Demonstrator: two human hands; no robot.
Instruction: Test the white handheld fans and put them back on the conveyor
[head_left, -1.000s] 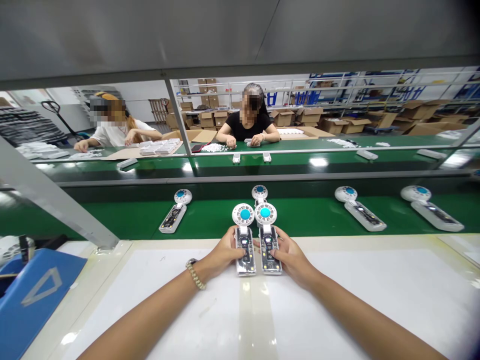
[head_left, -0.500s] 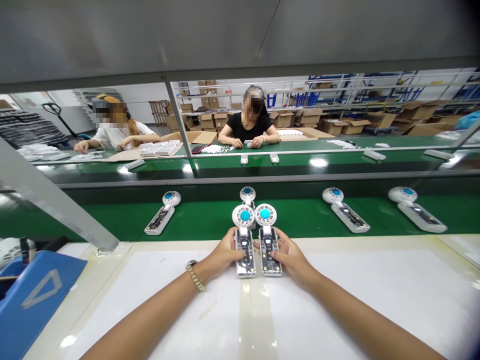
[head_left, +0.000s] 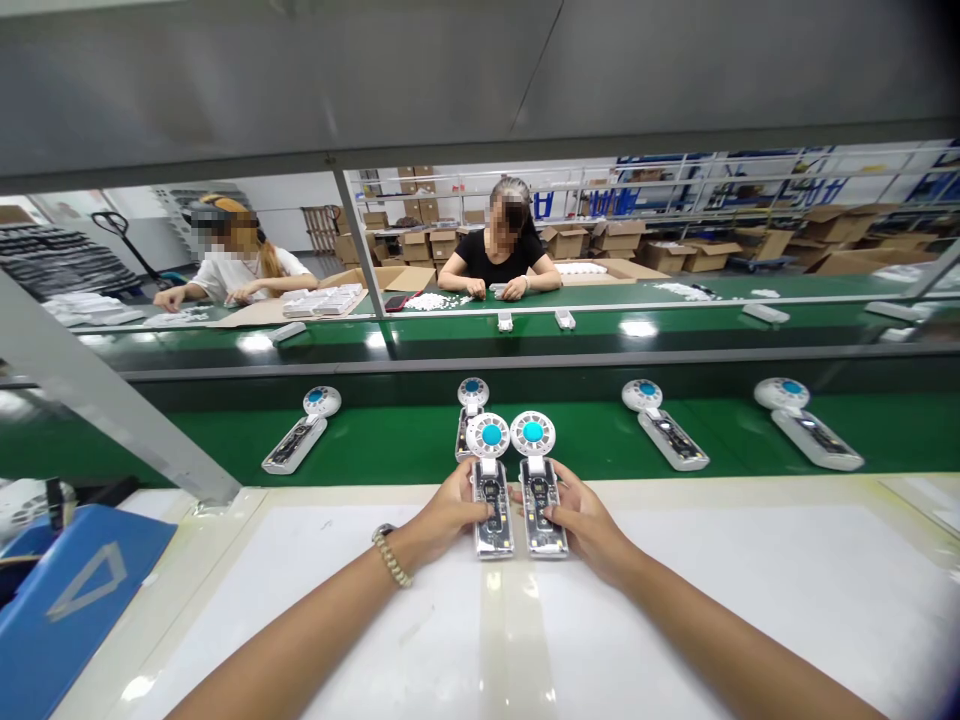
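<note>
My left hand point(head_left: 452, 515) is closed around a small handheld fan point(head_left: 493, 538) with a clear body, visible circuitry and a round white head with a blue centre. A matching handheld fan point(head_left: 546, 540) is gripped in my right hand point(head_left: 594, 525). Both thumbs press on the fronts of the bodies. The two fans are upright side by side above the white worktop, heads almost touching. Just behind the left one, a similar fan point(head_left: 473, 392) lies on the green belt, partly covered by it.
More fans point(head_left: 670, 435) lie spaced along the near green conveyor belt point(head_left: 397, 430). White casings point(head_left: 765, 314) rest on the far belt, where two co-workers sit handling parts. A slanted metal post point(head_left: 135, 400) and a blue bin point(head_left: 90, 580) stand at my left. A grey panel hangs overhead.
Fans on the near belt have shifted left, while the casings on the far belt have moved right. Bright displays on both held fans have gone dark. My hands stay nearly in place.
</note>
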